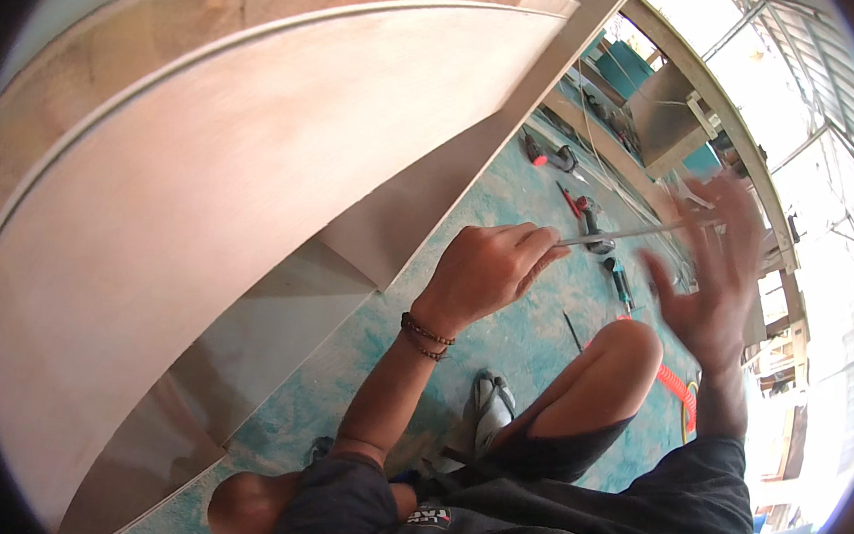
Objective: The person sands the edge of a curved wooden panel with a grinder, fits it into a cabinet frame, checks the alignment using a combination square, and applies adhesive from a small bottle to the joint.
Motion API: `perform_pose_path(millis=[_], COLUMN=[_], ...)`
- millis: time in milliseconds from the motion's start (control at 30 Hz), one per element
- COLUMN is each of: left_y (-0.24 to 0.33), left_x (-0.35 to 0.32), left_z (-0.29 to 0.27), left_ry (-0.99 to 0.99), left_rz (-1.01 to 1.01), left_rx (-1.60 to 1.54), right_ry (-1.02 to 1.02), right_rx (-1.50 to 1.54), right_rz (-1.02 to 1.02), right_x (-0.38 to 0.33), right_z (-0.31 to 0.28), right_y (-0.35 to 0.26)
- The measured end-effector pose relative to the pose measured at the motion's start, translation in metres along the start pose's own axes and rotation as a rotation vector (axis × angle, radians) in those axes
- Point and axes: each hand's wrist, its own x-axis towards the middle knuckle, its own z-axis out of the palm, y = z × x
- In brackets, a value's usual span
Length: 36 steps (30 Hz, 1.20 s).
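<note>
My left hand (492,272) is closed around one end of a thin, pale grey strip (620,234) and has beaded bracelets at its wrist. The strip runs right from its fingers toward my right hand (715,280). That hand is raised and smeared by motion, with thumb and fingers apart; whether it touches the strip's far end cannot be made out. On the left stands a large pale panel (257,133) with a curved top edge. A band of bare wood (164,36) follows that curve, with a thin dark line along it.
Several power tools lie on the blue-green stained floor (513,189), among them a cordless drill (593,223) and a teal-and-black tool (619,280). A coiled orange hose (677,384) is beyond my knee. A wooden bench frame (665,45) with a teal container (625,68) stands at the back right.
</note>
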Motion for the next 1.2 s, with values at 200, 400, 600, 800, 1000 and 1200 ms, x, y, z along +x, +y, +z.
perform_pose_path(millis=[200, 400, 600, 800, 1000, 1200], left_y=[0.002, -0.026, -0.032, -0.028, -0.023, -0.023], left_x=[0.022, 0.009, 0.01, 0.018, 0.027, 0.027], left_z=[-0.026, -0.061, -0.069, -0.061, -0.058, -0.055], left_ry=[-0.051, 0.202, 0.409, 0.459, 0.499, 0.499], left_rz=[-0.039, -0.643, -0.55, -0.463, -0.396, -0.382], left_rx=[-0.019, -0.27, -0.536, -0.613, -0.61, -0.568], right_ry=[-0.653, -0.61, -0.607, -0.614, -0.679, -0.678], right_rx=[0.306, 0.547, 0.638, 0.647, 0.716, 0.728], right_rz=[0.086, 0.37, 0.445, 0.423, 0.494, 0.532], right_x=[-0.003, 0.009, 0.022, 0.026, 0.03, 0.03], right_z=[0.015, 0.024, 0.036, 0.044, 0.042, 0.041], right_y=[-0.007, -0.003, 0.0, 0.0, 0.0, -0.001])
